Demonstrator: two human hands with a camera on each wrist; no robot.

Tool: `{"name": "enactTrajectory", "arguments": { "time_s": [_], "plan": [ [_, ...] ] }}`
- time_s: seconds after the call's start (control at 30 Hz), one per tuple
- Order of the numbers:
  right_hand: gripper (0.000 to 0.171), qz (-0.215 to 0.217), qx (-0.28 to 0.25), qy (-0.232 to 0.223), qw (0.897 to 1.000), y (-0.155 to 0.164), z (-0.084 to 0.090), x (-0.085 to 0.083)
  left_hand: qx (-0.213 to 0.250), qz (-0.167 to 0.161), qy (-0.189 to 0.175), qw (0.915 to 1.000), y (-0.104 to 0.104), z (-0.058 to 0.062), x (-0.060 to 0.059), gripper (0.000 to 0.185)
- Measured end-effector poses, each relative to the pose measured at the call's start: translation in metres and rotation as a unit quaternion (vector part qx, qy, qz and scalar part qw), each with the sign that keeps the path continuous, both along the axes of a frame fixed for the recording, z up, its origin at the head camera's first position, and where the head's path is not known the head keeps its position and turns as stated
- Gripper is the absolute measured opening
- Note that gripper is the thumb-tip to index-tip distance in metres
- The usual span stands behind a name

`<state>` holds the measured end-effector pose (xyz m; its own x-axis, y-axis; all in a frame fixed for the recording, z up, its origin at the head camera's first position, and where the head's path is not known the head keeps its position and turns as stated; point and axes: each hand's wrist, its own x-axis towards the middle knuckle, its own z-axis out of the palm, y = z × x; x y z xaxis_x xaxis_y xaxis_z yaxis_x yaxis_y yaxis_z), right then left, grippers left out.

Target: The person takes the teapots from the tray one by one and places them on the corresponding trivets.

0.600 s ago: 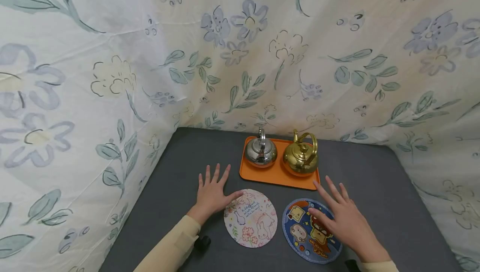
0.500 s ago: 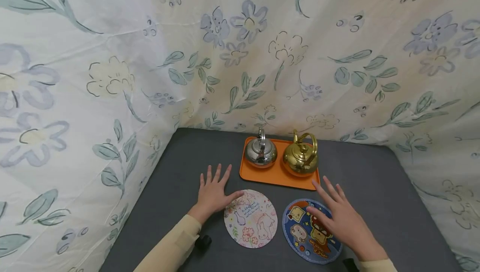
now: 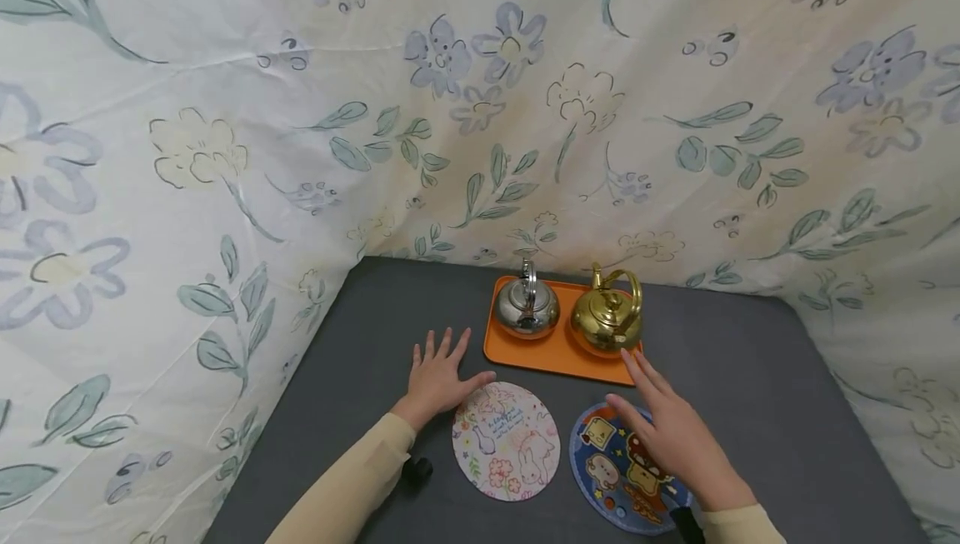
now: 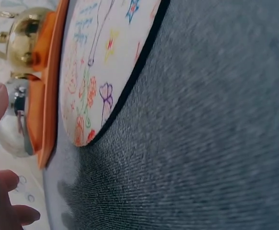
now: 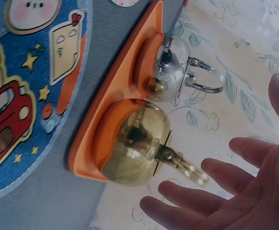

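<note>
Side by side on an orange tray (image 3: 517, 352) stand a silver kettle (image 3: 527, 309) and a larger gold kettle (image 3: 606, 321). In the head view my right hand (image 3: 678, 436) is over the blue cartoon mat (image 3: 626, 481), its fingers pointing at the gold kettle. The right wrist view shows those fingers straight, with nothing held, and the gold kettle (image 5: 142, 143) beyond them. My left hand (image 3: 435, 379) has its fingers spread, left of the tray. Its thumb overlaps the edge of the round white drawn-on mat (image 3: 506, 444) in the head view; contact cannot be told.
A dark grey cloth covers the table (image 3: 397, 302). Floral fabric (image 3: 480, 111) hangs close behind the tray and along both sides. A black wrist device (image 3: 417, 471) sits under my left sleeve, and another (image 3: 686, 523) by the right.
My right hand has moved forward and a little left, toward the gold kettle, its fingers drawing closer together. The left hand has shifted slightly right. The kettles and tray stay put; the head view has shifted slightly.
</note>
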<state>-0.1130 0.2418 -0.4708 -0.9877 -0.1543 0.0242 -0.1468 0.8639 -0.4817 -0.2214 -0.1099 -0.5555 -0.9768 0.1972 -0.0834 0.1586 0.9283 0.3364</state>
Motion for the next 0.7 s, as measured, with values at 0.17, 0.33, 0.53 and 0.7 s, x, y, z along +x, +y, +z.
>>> {"name": "enactTrajectory", "arguments": {
  "time_s": [0.17,0.33,0.53,0.7],
  "plan": [
    [0.081,-0.002,-0.012,-0.001,1.000,-0.010,0.007,-0.004,0.010,-0.006,0.004,0.9999,0.001,0.000,-0.008,0.102],
    [0.086,0.002,-0.011,-0.001,1.000,-0.020,0.011,-0.008,0.009,-0.016,-0.001,0.9998,0.005,0.000,-0.012,0.098],
    [0.092,-0.005,-0.011,-0.012,1.000,-0.030,0.012,-0.011,-0.002,-0.032,-0.009,0.9994,0.009,-0.001,-0.013,0.091],
    [0.092,-0.006,-0.024,0.004,1.000,-0.039,0.014,-0.016,-0.007,-0.032,-0.009,0.9994,0.011,-0.002,-0.015,0.085]
  ]
}}
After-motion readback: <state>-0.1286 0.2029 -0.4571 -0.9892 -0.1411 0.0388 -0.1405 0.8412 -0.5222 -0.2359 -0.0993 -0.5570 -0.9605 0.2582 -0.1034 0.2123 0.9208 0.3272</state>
